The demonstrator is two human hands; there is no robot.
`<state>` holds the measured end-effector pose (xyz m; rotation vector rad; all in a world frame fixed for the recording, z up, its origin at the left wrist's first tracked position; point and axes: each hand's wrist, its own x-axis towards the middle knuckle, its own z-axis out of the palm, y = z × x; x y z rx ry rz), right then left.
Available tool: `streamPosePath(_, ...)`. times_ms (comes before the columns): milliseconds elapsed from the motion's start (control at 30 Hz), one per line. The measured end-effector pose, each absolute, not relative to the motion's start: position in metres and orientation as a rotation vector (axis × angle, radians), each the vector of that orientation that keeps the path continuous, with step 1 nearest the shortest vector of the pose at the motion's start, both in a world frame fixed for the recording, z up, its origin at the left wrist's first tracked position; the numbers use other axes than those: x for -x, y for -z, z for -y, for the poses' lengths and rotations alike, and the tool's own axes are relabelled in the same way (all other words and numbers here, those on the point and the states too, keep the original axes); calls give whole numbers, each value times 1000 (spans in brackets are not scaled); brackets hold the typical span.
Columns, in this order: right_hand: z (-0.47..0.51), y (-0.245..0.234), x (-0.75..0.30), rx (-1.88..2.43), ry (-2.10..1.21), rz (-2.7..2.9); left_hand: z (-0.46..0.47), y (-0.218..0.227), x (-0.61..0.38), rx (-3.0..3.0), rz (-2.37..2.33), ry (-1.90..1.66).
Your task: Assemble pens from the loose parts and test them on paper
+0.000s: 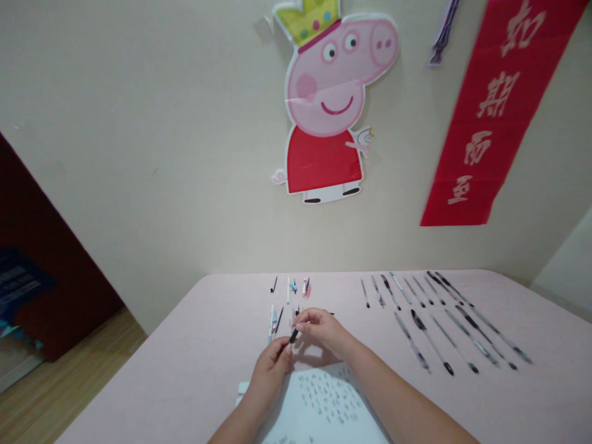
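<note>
Between my two hands is a pen (293,336) with a dark section showing, tilted over the table. My left hand (272,364) is closed around its lower end, and the fingertips of my right hand (324,330) pinch the upper end. Beneath my forearms lies a white sheet of paper (328,401) covered in handwriting. Just beyond my hands are loose pen parts, among them a thin black piece (279,320) and a light-coloured tube (271,322). My right hand partly hides some of these pieces.
Several pens lie in two rows on the right, including a black-capped pen (432,342) and a clear pen (411,340). More small parts, one a pink piece (305,287), sit at the back of the pink table (152,370). A wall (185,154) stands behind.
</note>
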<state>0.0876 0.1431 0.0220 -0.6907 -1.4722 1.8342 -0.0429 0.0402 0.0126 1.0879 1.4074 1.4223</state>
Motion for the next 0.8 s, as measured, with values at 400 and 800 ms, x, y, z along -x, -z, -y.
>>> streamPosePath(400, -141, -24, -89, 679, -1837, 1497, -41, -9, 44, -1139, -1407, -1405)
streamPosePath(800, -143, -26, -89, 701, -1818, 1489, -43, -4, 47, -1106, -1412, -1415)
